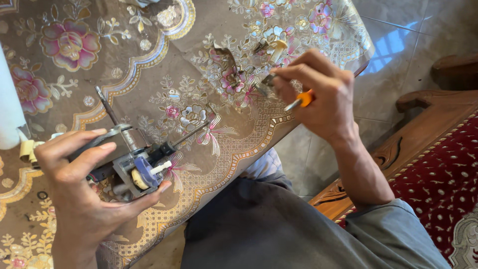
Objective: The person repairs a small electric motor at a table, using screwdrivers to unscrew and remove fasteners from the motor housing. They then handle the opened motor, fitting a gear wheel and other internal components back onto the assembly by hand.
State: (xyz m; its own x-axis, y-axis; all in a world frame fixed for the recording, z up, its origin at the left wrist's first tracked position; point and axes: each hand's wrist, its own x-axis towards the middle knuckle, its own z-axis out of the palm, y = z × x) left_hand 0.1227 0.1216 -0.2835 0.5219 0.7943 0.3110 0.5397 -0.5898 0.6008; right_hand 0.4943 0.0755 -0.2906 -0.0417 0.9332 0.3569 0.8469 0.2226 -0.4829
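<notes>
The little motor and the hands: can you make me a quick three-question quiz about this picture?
1. True or false: the left hand holds the small motor above the flowered tablecloth.
2. What colour is the handle of the screwdriver in the right hand?
A) orange B) green C) black
3. Fill in: beside the table, the floor is covered in pale ___.

Key: 1 true; 2 A; 3 tiles.
</notes>
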